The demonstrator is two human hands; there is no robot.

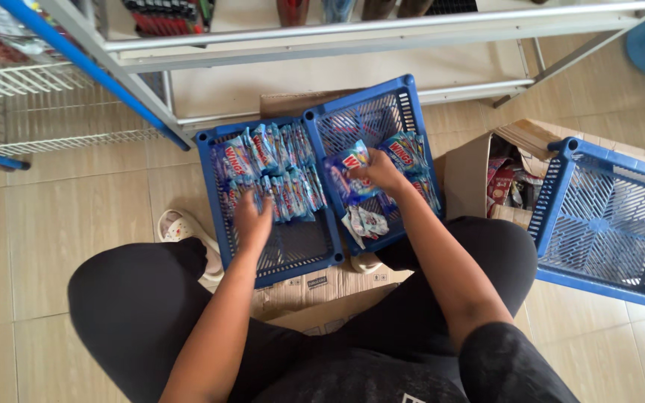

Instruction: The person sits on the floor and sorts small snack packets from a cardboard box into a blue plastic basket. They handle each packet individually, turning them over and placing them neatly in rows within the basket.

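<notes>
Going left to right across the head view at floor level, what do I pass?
White wire rack → pale slipper → left blue basket packed with sachets, left hand in it → right blue basket, right hand holding a sachet → open cardboard box → empty blue basket.

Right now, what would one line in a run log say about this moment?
left hand: on sachets in left blue basket | right hand: holding a sachet over middle blue basket | third blue basket: tilted on cardboard box
</notes>
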